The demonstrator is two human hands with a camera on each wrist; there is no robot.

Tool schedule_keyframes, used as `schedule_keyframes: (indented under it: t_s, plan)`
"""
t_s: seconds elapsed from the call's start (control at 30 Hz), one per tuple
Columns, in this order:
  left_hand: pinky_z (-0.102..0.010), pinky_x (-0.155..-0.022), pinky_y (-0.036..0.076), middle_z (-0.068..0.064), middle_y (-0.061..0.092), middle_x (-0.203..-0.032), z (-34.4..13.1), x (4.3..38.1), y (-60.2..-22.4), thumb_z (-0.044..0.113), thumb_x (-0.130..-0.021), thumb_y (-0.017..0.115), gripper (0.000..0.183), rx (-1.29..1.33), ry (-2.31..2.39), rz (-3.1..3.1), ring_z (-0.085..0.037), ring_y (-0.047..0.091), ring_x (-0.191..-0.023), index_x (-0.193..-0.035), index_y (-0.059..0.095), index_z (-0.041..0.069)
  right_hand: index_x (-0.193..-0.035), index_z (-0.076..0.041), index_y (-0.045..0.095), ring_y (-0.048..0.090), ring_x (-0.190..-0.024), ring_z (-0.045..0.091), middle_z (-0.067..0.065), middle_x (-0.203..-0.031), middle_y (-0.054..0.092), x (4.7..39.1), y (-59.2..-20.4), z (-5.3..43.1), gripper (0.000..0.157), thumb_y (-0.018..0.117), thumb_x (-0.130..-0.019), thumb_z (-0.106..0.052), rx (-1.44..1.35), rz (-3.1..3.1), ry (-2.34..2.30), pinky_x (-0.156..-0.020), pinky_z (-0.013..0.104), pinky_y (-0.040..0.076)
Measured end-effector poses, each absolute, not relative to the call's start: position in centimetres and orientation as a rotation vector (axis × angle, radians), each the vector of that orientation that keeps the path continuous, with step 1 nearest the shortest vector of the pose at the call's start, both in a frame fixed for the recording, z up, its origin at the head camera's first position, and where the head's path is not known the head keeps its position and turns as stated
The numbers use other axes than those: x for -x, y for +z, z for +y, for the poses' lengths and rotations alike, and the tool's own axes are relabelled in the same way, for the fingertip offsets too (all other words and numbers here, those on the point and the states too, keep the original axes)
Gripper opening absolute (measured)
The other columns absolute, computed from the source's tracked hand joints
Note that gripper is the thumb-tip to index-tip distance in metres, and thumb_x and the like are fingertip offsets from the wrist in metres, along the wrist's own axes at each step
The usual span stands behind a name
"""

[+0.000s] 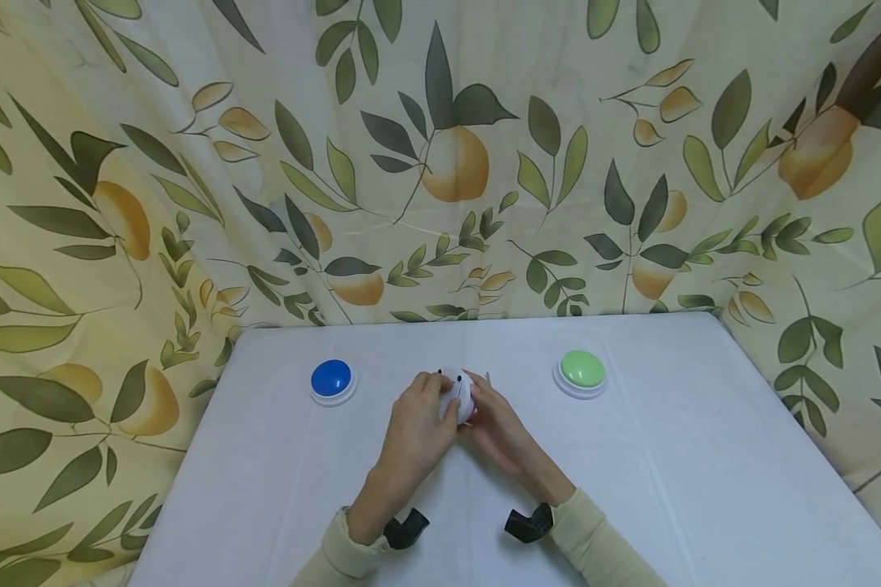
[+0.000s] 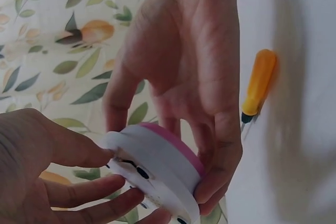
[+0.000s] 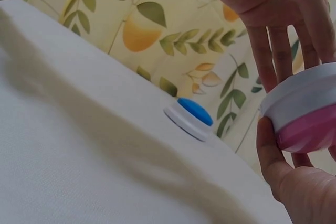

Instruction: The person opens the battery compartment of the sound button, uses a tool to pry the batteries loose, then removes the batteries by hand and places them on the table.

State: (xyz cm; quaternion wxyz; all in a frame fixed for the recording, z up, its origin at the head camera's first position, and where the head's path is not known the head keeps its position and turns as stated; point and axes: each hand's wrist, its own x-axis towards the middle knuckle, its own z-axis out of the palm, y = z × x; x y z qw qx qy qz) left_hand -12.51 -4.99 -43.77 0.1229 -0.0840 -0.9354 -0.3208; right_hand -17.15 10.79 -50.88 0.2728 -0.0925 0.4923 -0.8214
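Observation:
A round push button (image 1: 457,395) with a white base is between my two hands, its underside with black marks turned up. Its pink dome (image 3: 310,129) faces down in the right wrist view. My left hand (image 1: 418,428) holds the base from the left, thumb and fingers at the rim and underside. From the right, my right hand (image 1: 506,436) grips the button around its rim and dome. A screwdriver (image 2: 260,83) with a yellow handle lies on the table beyond the right hand, in the left wrist view.
A blue push button (image 1: 331,379) stands on the white-covered table (image 1: 264,489) at the back left, and a green one (image 1: 582,370) at the back right. Behind the table hangs a leaf-and-fruit patterned curtain (image 1: 455,244). Each wrist wears a dark camera (image 1: 407,530).

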Motion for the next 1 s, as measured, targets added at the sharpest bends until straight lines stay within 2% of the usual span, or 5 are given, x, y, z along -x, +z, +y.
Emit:
schedule_keyframes:
  t_s: [0.17, 0.43, 0.63, 0.87, 1.0]
  plan:
    - [-0.04, -0.083, 0.064, -0.017, 0.073, -0.112, -4.8, 12.5, -44.0, 0.013, -0.093, 0.076, 0.026, 0.269, -0.868, -2.694, -0.029, 0.075, -0.098, -0.114, 0.071, -0.001, -0.164, -0.013, 0.024, 0.042, -0.138, 0.019, 0.008, -0.161, 0.031, 17.1, -51.0, 10.7, 0.054, 0.034, -0.114, -0.03, 0.243, 1.327, -2.221, -0.106, 0.033, 0.05]
    - [-0.035, -0.074, 0.063, -0.016, 0.071, -0.103, -4.6, 12.3, -44.4, 0.012, -0.092, 0.073, 0.024, 0.294, -0.764, -2.667, -0.023, 0.071, -0.084, -0.111, 0.07, -0.003, -0.16, -0.011, 0.028, 0.05, -0.121, 0.014, -0.001, -0.142, 0.048, 17.0, -51.3, 10.7, 0.048, 0.031, -0.115, -0.027, 0.253, 1.319, -2.24, -0.097, 0.027, 0.051]
    - [-0.031, -0.067, 0.061, -0.014, 0.07, -0.097, -4.4, 12.4, -44.8, 0.009, -0.09, 0.074, 0.023, 0.299, -0.716, -2.637, -0.019, 0.068, -0.076, -0.108, 0.07, -0.003, -0.16, -0.012, 0.029, 0.051, -0.122, 0.014, -0.001, -0.142, 0.047, 16.9, -51.6, 10.7, 0.049, 0.033, -0.114, -0.027, 0.236, 1.345, -2.236, -0.098, 0.028, 0.051]
    - [-0.03, -0.069, 0.062, -0.015, 0.07, -0.097, -4.5, 12.5, -44.8, 0.007, -0.089, 0.075, 0.022, 0.312, -0.701, -2.648, -0.02, 0.07, -0.078, -0.108, 0.069, -0.004, -0.161, -0.011, 0.029, 0.05, -0.127, 0.016, 0.0, -0.147, 0.045, 17.1, -51.6, 10.6, 0.05, 0.036, -0.114, -0.027, 0.2, 1.347, -2.245, -0.102, 0.03, 0.052]
    - [-0.031, -0.069, 0.064, -0.016, 0.071, -0.1, -4.7, 12.6, -44.4, 0.007, -0.09, 0.074, 0.023, 0.306, -0.748, -2.659, -0.022, 0.073, -0.08, -0.11, 0.07, -0.005, -0.159, -0.011, 0.031, 0.054, -0.122, 0.015, 0.0, -0.144, 0.047, 17.1, -51.4, 10.5, 0.048, 0.037, -0.113, -0.026, 0.193, 1.349, -2.253, -0.099, 0.029, 0.053]
